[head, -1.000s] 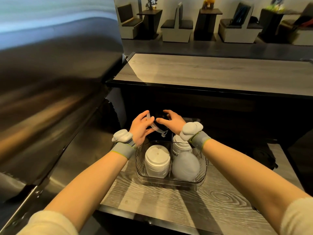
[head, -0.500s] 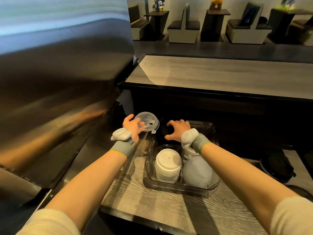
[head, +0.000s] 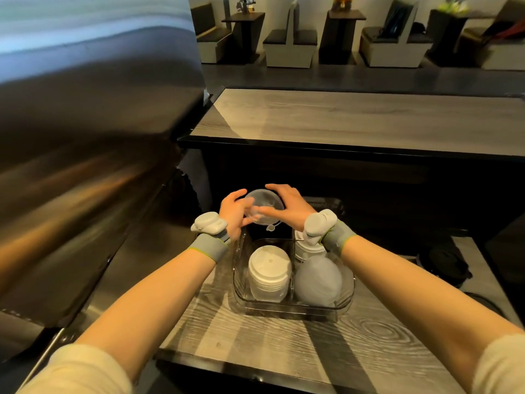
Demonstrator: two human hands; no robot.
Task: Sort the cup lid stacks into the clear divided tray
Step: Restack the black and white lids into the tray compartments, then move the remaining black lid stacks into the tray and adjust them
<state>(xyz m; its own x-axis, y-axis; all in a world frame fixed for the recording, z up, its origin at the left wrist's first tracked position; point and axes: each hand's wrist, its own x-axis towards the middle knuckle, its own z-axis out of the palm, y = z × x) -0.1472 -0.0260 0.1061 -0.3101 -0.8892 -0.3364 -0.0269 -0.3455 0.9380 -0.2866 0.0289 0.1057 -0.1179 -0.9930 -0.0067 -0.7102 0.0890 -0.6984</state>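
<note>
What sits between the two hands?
A clear cup lid, held by left hand and right hand over the far end of the clear divided tray, as the head view shows.

It was a café or restaurant: beyond the wood-topped counter (head: pixel 355 118) stood padded booth seats (head: pixel 289 46) and small dark tables (head: pixel 342 17), left of it a large steel appliance (head: pixel 85 137), and before it a clear tray (head: pixel 292 305) of cup lids (head: pixel 268 268).

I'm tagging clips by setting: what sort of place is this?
Probably a café, behind its service counter: booth seats and small tables beyond it, white cup lid stacks in a clear divided tray.
</note>
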